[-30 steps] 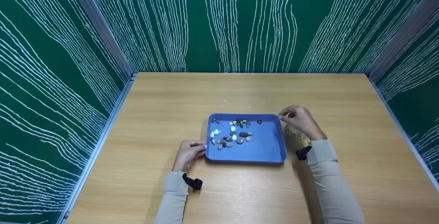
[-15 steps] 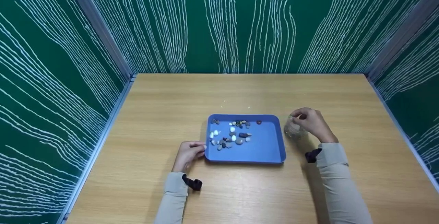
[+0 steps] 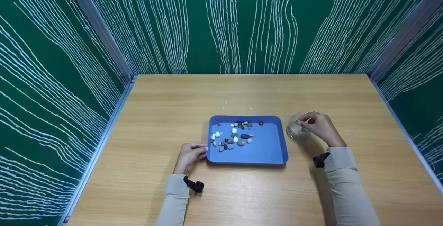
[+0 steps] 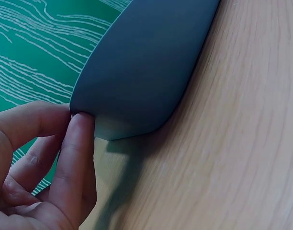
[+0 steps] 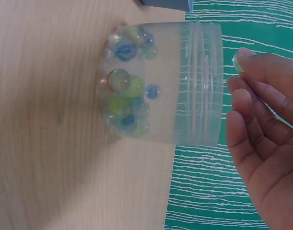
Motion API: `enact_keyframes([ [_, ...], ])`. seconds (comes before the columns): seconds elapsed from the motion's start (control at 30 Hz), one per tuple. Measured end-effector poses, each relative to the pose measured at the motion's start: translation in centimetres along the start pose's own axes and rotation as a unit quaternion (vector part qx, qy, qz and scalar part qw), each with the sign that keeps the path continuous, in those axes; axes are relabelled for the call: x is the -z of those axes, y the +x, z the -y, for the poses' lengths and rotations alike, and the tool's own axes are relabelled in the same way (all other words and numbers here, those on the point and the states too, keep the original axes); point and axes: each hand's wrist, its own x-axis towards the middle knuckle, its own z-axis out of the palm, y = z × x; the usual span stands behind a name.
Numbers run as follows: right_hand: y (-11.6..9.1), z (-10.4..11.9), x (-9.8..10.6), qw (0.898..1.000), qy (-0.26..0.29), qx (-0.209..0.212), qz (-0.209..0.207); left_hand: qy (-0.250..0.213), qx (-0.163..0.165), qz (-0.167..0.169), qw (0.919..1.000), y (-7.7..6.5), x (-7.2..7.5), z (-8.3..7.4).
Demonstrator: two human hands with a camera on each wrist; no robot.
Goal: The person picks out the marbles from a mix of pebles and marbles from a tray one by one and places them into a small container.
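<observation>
My left hand (image 3: 189, 154) pinches the rim of a blue tray (image 3: 268, 148) at its left side; in the left wrist view thumb and fingers meet at the tray's corner. Over the mouth of a clear screw-neck jar (image 3: 293, 130), right of the tray, is my right hand (image 3: 321, 127). Its thumb and forefinger pinch a clear glass marble (image 5: 237, 63) with a green-yellow tint, largely hidden by the fingers. Inside the upright jar (image 5: 165, 117) lie several blue, green and clear marbles (image 5: 120, 79). Several pebbles (image 3: 241, 143), white, grey and dark, lie in the tray's left part.
A small reddish-brown piece (image 3: 261, 123) sits near the tray's back edge. Tiny white bits (image 3: 251, 108) dot the wooden table (image 3: 173, 98) behind the tray. Green panels (image 3: 200, 28) with white wavy lines stand at the back and sides.
My right hand has moved right from the tray's back right corner to over the jar, carrying the marble. The left hand stays on the tray rim.
</observation>
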Motion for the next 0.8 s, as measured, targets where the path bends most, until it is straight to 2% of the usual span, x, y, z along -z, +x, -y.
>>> enact_keyframes([
  [0.37, -0.01, -0.18, 0.02, 1.0, -0.001, -0.007, -0.005, -0.003, -0.003, 0.002, 1.0, -0.03, -0.03, 0.1],
  [0.8, -0.16, -0.5, -0.18, 1.0, -0.005, 0.014, -0.018, -0.007, 0.005, -0.001, 1.0, 0.07, 0.06, 0.03],
])
